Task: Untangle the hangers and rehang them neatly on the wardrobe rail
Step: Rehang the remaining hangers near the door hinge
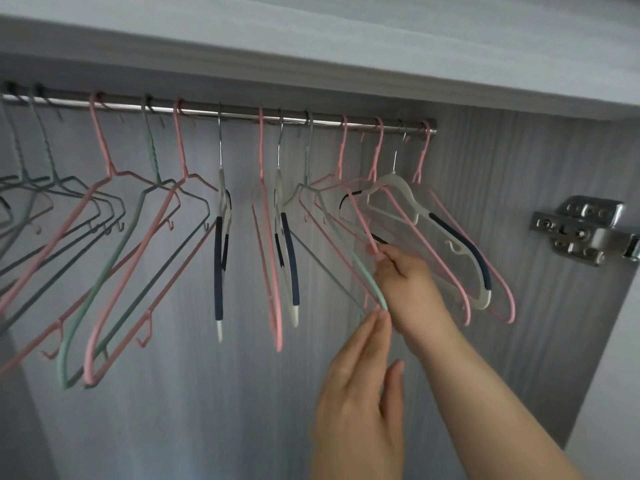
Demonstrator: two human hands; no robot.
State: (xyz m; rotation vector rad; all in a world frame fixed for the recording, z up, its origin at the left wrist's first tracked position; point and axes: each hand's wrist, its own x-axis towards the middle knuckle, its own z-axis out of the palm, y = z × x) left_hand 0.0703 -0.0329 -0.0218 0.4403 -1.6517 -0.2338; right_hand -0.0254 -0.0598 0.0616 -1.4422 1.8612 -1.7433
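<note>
Green hanger (pixel 367 275): hooked on the rail (pixel 242 114) right of centre, long arm slanting down to the right. My left hand (pixel 356 393), fingers straight, touches its lower tip.
Pink hanger (pixel 362 218): just beside it, same slant, pinched by my right hand (pixel 405 278).
Other hangers (pixel 152 188), pink, green and white: strung along the horizontal rail.
Grey wood-grain wardrobe back (pixel 207 410); metal hinge (pixel 581 230) at right.

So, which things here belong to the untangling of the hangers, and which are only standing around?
Part of the job: rail; pink hanger, pinched by the right hand; mint hanger, touched by the left hand; the other hangers on the rail.
Only there: door hinge; shelf above the rail.
</note>
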